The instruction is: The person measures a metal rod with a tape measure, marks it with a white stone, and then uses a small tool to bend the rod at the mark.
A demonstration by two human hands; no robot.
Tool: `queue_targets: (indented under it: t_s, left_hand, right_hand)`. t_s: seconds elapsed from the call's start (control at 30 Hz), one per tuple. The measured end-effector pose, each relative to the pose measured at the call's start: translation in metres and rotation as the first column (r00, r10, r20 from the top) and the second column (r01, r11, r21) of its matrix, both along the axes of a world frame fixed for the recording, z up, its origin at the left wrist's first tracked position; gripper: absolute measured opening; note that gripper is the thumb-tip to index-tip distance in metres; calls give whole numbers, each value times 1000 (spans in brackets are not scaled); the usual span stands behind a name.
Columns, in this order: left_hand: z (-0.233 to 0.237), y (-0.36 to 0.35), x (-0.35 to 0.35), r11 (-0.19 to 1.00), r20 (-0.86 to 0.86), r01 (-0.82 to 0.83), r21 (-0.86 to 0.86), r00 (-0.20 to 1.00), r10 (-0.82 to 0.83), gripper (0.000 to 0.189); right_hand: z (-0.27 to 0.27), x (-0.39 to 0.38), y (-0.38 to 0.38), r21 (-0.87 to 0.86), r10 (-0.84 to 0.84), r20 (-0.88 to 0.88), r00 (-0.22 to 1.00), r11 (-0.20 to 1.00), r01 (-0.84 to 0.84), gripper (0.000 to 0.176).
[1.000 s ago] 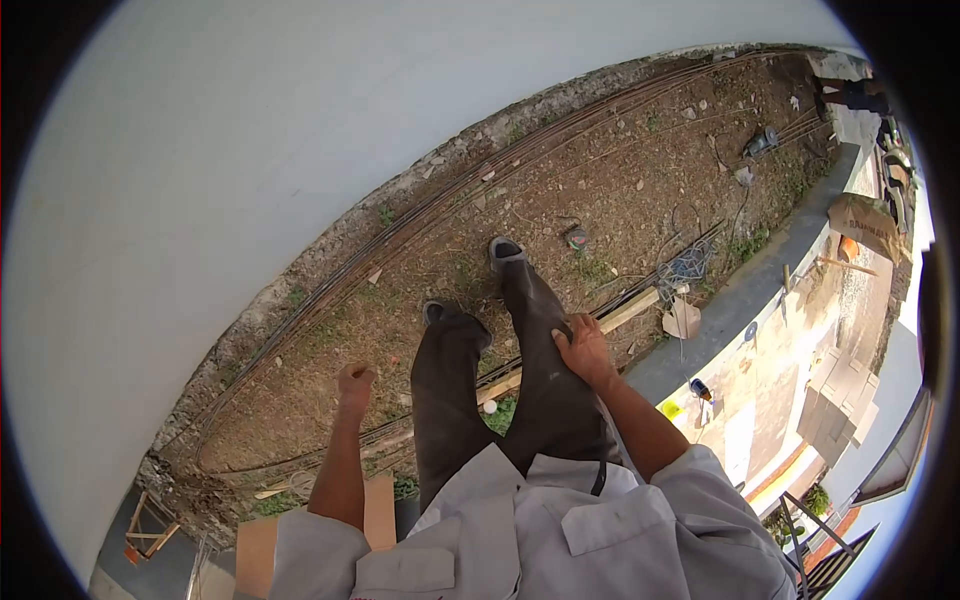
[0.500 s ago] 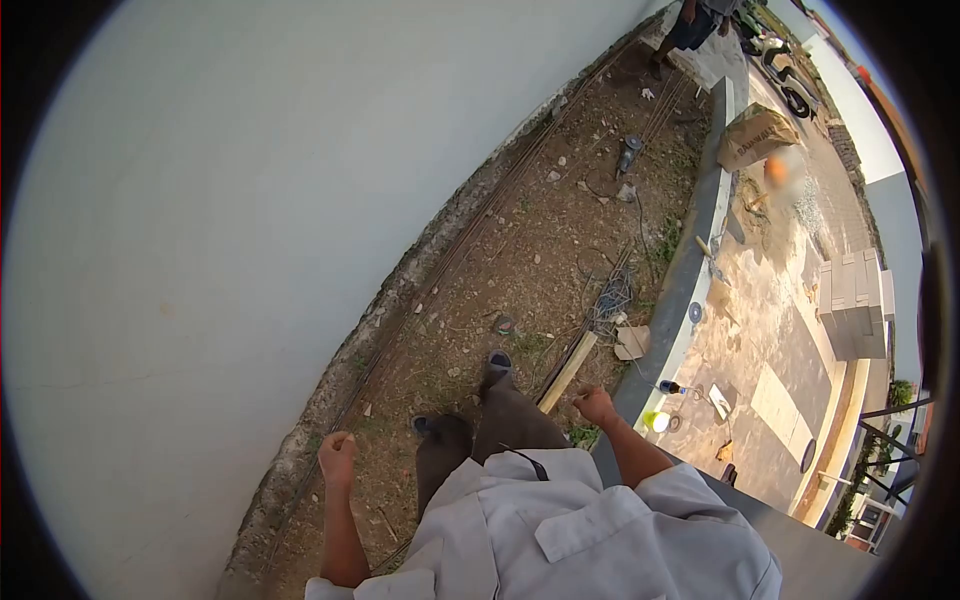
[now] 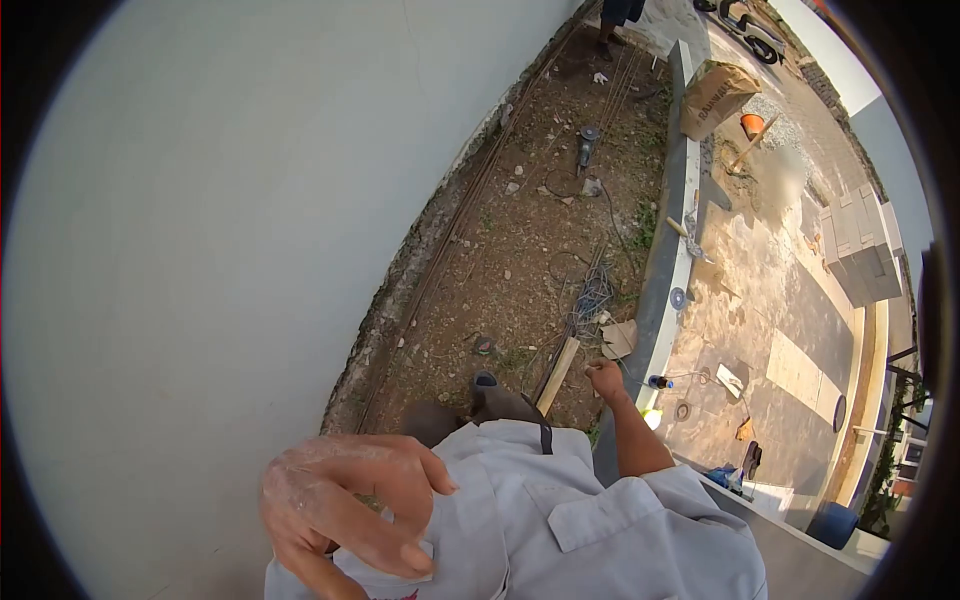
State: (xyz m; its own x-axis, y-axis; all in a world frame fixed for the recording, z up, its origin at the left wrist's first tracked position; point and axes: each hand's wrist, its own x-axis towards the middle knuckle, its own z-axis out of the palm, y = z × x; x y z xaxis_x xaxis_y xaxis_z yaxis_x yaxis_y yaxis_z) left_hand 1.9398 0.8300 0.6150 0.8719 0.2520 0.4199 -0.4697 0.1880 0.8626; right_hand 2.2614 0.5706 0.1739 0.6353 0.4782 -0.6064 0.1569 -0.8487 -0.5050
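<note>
My left hand (image 3: 350, 495), dusted with pale powder, is raised close to the camera in front of my light shirt (image 3: 600, 500). Its fingers are bent and apart, holding nothing. Farther forward, my right hand (image 3: 604, 380) hangs at my right side with its fingers curled together. Whatever it may hold is hidden or too small to make out. In view it is nearest to a wooden plank (image 3: 558, 376) and a torn piece of cardboard (image 3: 619, 339) on the dirt, just inside the low wall (image 3: 660, 300).
An angle grinder (image 3: 586, 148) and tangled wire (image 3: 594, 298) lie on the stony strip beside the white wall (image 3: 230, 220). Rods run along that wall's base. A paper sack (image 3: 718, 98), an orange bucket (image 3: 752, 126) and stacked blocks (image 3: 862, 245) stand outside. Another person's legs (image 3: 612, 30) show ahead.
My left hand has risen from beside my leg to near the camera. My right hand stays low at my side. The view has shifted, and the grinder and sack appear farther left.
</note>
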Motion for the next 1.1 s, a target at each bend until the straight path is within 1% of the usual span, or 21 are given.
queue_targets:
  t_s: [0.07, 0.1, 0.13, 0.17, 0.27, 0.33, 0.43, 0.5, 0.57, 0.6, 0.67, 0.7, 0.77, 0.83, 0.87, 0.9, 0.93, 0.97, 1.0, 1.03, 1.1]
  left_hand:
    - [14, -2, 27, 984, 65, 121, 131, 989, -130, 46]
    - [16, 0, 38, 984, 52, 133, 117, 989, -140, 46]
    - [17, 4, 51, 972, 97, 182, 147, 976, -197, 39]
    - [19, 11, 64, 955, 147, 230, 188, 955, -259, 39]
    - [21, 33, 94, 925, 63, 343, 163, 932, -357, 30]
    - [17, 50, 116, 923, 83, 357, 142, 925, -370, 29]
    - [3, 83, 147, 918, 119, 384, 102, 911, -394, 26]
    - [-9, 111, 169, 910, 141, 404, 94, 899, -414, 24]
    - [-25, 145, 194, 896, 145, 435, 92, 884, -444, 39]
    - [-28, 164, 209, 898, 153, 432, 85, 885, -441, 39]
    - [-29, 205, 244, 924, 256, 374, 80, 888, -382, 26]
    - [-29, 224, 258, 926, 259, 372, 63, 890, -375, 26]
    - [-27, 266, 281, 961, 175, 251, 116, 947, -269, 40]
    - [-33, 298, 304, 980, 93, -131, 152, 989, 117, 38]
    - [-31, 311, 316, 845, 52, -370, 386, 923, 380, 38]
    - [-28, 324, 331, 599, 82, -535, 595, 782, 617, 39]
    - [-32, 340, 345, 602, 88, -533, 594, 787, 610, 39]
    - [-42, 360, 356, 345, 222, -626, 699, 649, 727, 39]
    - [-48, 380, 367, 59, 376, -663, 746, 492, 785, 39]
    - [-48, 397, 377, 58, 380, -663, 746, 497, 780, 39]
    - [-50, 426, 393, -261, 490, -502, 825, 404, 772, 39]
  right_hand:
    - [-29, 3, -12, 43, -53, -28, 998, 998, 54, 33]
    - [-30, -1, -17, 45, 0, 14, 1000, 999, 0, 34]
    - [-31, -2, -17, 51, 50, 63, 997, 997, -53, 35]
    - [-31, -2, -16, 53, 33, 64, 997, 998, -36, 35]
    - [-21, -15, -17, -19, -3, -15, 1000, 1000, 2, 35]
    - [-18, -10, -10, -38, -39, -125, 991, 999, 34, 36]
    - [-16, 18, 16, -72, -50, -170, 984, 997, 39, 37]
    - [-14, 49, 44, -83, -19, -109, 994, 997, 10, 37]
    - [-14, 89, 82, -99, 26, -43, 999, 995, -31, 37]
    - [-18, 109, 98, -92, 16, -35, 999, 996, -19, 38]
    - [-23, 154, 132, -91, 2, -18, 1000, 996, -3, 38]
    - [-24, 171, 144, -65, 7, 11, 1000, 998, -6, 38]
    - [-15, 208, 176, -28, 13, 45, 999, 1000, -11, 38]
    - [10, 238, 209, 1, -72, 23, 997, 997, 72, 37]
    - [10, 250, 220, 2, -88, 23, 996, 996, 88, 37]
    - [-2, 264, 227, 38, -166, -27, 986, 985, 166, 35]
    - [-2, 281, 239, 75, -236, -76, 969, 968, 241, 34]
    - [-3, 299, 251, 82, -243, -71, 968, 965, 248, 34]
    - [5, 313, 270, 65, -213, -65, 975, 974, 217, 32]
    - [5, 328, 288, 45, -182, -62, 981, 982, 185, 30]
    - [-3, 369, 325, 27, -146, -68, 987, 989, 149, 29]
